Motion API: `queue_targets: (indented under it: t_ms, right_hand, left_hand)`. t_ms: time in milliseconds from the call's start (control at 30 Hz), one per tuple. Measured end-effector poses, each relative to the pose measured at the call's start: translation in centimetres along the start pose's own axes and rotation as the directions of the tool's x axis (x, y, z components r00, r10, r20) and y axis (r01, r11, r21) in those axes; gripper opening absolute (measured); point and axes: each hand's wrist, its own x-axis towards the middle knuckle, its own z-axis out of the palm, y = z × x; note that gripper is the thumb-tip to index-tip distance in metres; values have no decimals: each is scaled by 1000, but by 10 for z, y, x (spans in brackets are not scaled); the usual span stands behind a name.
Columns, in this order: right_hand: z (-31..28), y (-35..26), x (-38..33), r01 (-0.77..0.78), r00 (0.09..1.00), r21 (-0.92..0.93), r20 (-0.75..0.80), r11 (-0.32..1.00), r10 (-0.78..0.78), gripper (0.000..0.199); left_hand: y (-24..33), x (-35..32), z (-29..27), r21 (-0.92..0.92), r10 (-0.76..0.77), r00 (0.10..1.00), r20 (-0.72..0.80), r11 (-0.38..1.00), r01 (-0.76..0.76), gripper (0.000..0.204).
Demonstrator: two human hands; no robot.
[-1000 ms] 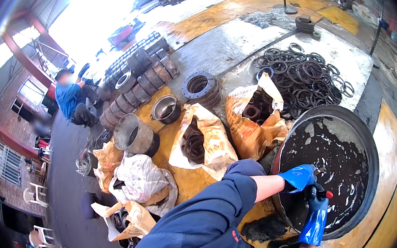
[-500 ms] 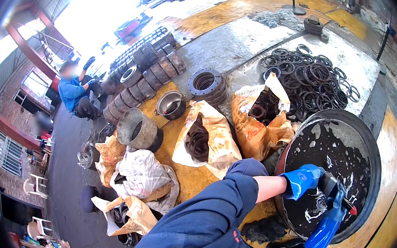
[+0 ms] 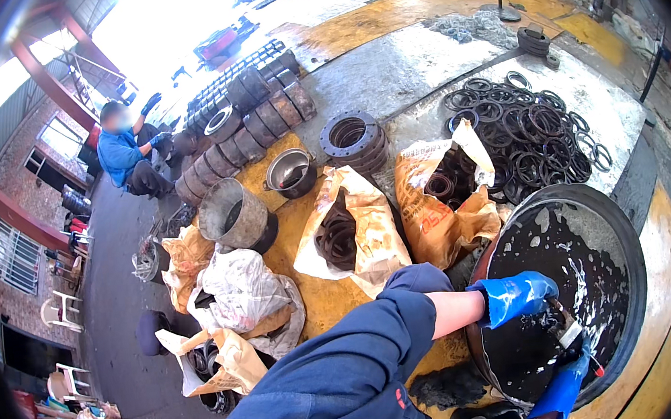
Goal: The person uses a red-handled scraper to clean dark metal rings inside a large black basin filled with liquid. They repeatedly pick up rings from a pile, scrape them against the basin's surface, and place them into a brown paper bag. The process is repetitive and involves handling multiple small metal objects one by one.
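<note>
Both my hands wear blue rubber gloves over a wide round tub [image 3: 635, 261] of dark liquid with pale floating patches. My left hand [image 3: 521, 295] is closed on a small dark piece [image 3: 554, 319] near the middle of the tub; its shape is mostly hidden. My right hand [image 3: 570, 381] is lower, by the tub's near right side, closed round a brush-like tool [image 3: 570, 335] with a pale flat end and a red-tipped handle. The pale end is close to the dark piece; I cannot tell whether they touch.
Paper sacks [image 3: 366, 235] of dark rings stand left of the tub, with a heap of black rings [image 3: 525, 126] behind. Farther back are stacked flanges [image 3: 352, 143], a metal pot [image 3: 292, 173], a bucket [image 3: 231, 215] and rows of cylinders [image 3: 248, 141]. A person [image 3: 124, 153] crouches at far left.
My left hand has turned and shifted slightly, with the dark piece. The right hand has moved a little lower, and the tool's pale end now shows. The white streaks on the liquid have changed.
</note>
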Motion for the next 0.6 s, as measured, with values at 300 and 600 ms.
queue_targets:
  t_ms: [300, 600]
  right_hand:
    - [-20, 126, 0, -368, 926, -217, 7, 904, 378, 41]
    - [17, -28, -25, 229, 956, 71, 172, 971, -238, 45]
  left_hand:
    - [15, -11, -19, -389, -284, 958, 38, 879, 276, 41]
    - [13, -7, -7, -322, -263, 959, -103, 921, 218, 31]
